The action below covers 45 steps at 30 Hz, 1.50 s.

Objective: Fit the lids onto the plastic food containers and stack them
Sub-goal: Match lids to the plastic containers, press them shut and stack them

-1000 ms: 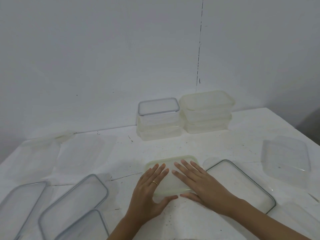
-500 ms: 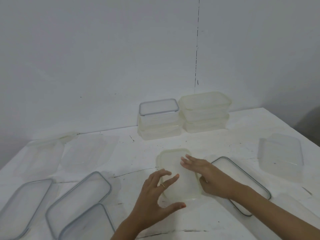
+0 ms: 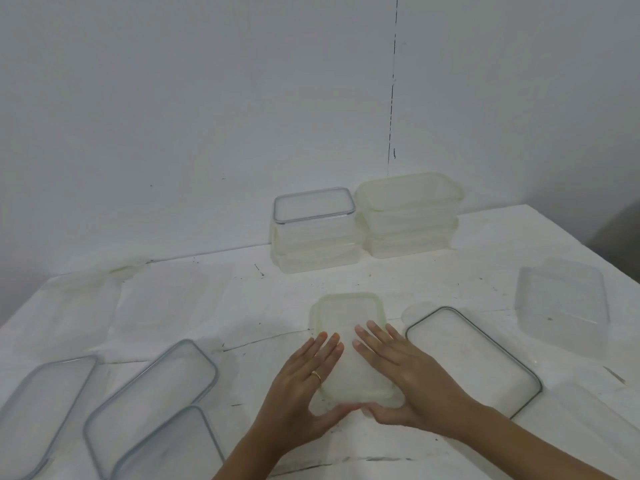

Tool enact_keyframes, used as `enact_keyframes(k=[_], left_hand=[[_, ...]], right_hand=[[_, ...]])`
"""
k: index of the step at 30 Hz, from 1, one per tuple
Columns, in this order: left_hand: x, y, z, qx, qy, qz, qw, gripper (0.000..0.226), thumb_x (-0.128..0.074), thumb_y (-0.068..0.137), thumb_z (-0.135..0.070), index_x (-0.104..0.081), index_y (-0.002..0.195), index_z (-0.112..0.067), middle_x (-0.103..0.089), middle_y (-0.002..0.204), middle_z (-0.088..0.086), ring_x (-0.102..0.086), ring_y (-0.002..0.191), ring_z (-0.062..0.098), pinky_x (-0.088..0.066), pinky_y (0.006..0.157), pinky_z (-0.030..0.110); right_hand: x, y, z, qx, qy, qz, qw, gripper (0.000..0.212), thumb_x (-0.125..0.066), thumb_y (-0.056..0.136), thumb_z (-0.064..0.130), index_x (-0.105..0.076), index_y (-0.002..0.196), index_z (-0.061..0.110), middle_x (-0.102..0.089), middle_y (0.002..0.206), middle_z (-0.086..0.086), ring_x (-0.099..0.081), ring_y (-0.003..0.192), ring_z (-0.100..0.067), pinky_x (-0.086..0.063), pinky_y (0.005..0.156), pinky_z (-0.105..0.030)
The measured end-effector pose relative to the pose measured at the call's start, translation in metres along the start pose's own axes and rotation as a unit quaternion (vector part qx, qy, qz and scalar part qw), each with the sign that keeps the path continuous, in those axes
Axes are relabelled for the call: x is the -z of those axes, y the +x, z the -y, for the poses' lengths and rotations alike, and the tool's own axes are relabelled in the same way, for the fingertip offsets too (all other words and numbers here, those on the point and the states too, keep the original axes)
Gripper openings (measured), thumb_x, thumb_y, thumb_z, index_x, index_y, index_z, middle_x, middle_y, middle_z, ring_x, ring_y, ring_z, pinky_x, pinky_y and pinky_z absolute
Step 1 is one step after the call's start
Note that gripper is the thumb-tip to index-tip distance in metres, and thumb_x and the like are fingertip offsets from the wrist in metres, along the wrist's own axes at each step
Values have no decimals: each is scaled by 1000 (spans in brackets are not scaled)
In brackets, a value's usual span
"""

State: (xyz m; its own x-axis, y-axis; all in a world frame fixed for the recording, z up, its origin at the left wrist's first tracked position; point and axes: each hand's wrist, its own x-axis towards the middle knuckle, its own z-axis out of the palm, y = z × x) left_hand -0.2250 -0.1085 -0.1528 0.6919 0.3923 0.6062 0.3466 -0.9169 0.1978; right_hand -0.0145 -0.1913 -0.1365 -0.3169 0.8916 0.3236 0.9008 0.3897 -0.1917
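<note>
While both hands lie flat upon it, a small rectangular translucent plastic container with a pale green-rimmed lid [image 3: 348, 315] is seen at the middle of the white counter [image 3: 263, 306]. It is pressed from above by the left hand [image 3: 304, 393] and the right hand [image 3: 405, 379], each with fingers straight and nothing gripped; the thumbs are set against its six o'clock edge. The near half of the top is covered by the hands, so it cannot be told whether the lid is seated all round.

At twelve o'clock from it, a grey-rimmed stack of lidded containers [image 3: 315, 233] is stood by the wall, with a yellowish stack [image 3: 408, 216] just beside at its three o'clock. A grey-rimmed clear lid [image 3: 474, 358] is laid at three o'clock, and a clear plastic tub [image 3: 561, 299] at two o'clock. Three grey-rimmed lids [image 3: 152, 393] lie at eight o'clock, two of them cut off by the frame edge. Faint clear shapes [image 3: 79, 306] at ten o'clock are hard to make out.
</note>
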Motion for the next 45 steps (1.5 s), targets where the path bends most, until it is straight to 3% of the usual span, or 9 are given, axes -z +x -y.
enact_keyframes(k=[7, 14, 20, 23, 25, 29, 34, 41, 45], left_hand=[[-16, 2, -17, 52, 75, -64, 994, 69, -64, 79, -59, -67, 115, 0, -61, 127, 11, -56, 121, 20, -43, 101, 32], [-17, 23, -40, 94, 123, -57, 986, 71, -47, 80, -72, -78, 90, -8, -74, 100, 11, -72, 92, 16, -54, 86, 25], [-8, 39, -36, 74, 13, -104, 992, 34, -55, 88, -43, -77, 86, -17, -75, 95, -5, -70, 82, 2, -47, 82, 15], [-4, 47, -20, 218, -27, -151, 964, 33, -52, 90, -33, -70, 110, -14, -67, 119, -1, -60, 109, 7, -45, 98, 27], [1, 52, -12, 354, -85, -129, 923, 40, -51, 95, -29, -54, 131, -12, -51, 139, 3, -44, 131, 15, -33, 111, 32], [3, 57, -1, 529, -234, -53, 814, 48, -47, 97, -33, -44, 139, -10, -49, 140, 7, -46, 127, 24, -35, 109, 38], [-2, 55, -3, 574, -296, -70, 760, 40, -44, 97, -33, -55, 127, -10, -59, 121, 8, -55, 110, 26, -46, 98, 49], [29, 88, -3, 519, -330, -158, 773, 35, -41, 100, -28, -57, 127, -12, -62, 118, -1, -56, 109, 20, -46, 100, 46], [54, 126, 23, 510, -355, -212, 754, 38, -39, 100, -24, -52, 134, -9, -54, 133, 5, -54, 112, 21, -48, 96, 39]], right_hand=[[8, 3, -11, -9, 61, 37, 997, 65, -50, 94, 33, -21, 151, 19, -14, 159, 4, -6, 147, -11, -6, 119, -31], [25, 20, -34, -36, -30, 140, 989, 83, -55, 92, 8, 6, 142, 31, 7, 150, 19, 18, 140, -8, 17, 110, -20], [28, 28, -50, -140, -59, 5, 988, 85, -52, 68, -24, -41, 142, 15, -38, 148, -13, -33, 139, -33, -28, 111, -36], [25, 23, -23, -303, 111, -54, 945, 71, -38, 84, -14, -25, 149, 12, -30, 153, -9, -32, 139, -23, -29, 108, -23], [27, 18, -4, -382, 253, -102, 883, 60, -37, 92, -5, -26, 148, 10, -43, 145, -15, -45, 129, -25, -36, 89, -14], [24, 13, 19, -466, 388, -141, 782, 51, -41, 96, 10, -32, 147, 14, -57, 128, -10, -56, 106, -20, -41, 77, -24], [22, 13, 24, -455, 429, -171, 762, 30, -45, 94, 6, -60, 113, 24, -62, 92, 16, -56, 86, 6, -44, 70, -11], [58, 44, 6, -425, 466, -173, 757, 22, -49, 90, 3, -65, 91, 18, -70, 102, -9, -62, 103, -27, -47, 94, -43], [84, 88, -19, -381, 481, -196, 765, 42, -55, 90, 8, -51, 132, 7, -60, 126, -14, -55, 118, -30, -39, 107, -48]])
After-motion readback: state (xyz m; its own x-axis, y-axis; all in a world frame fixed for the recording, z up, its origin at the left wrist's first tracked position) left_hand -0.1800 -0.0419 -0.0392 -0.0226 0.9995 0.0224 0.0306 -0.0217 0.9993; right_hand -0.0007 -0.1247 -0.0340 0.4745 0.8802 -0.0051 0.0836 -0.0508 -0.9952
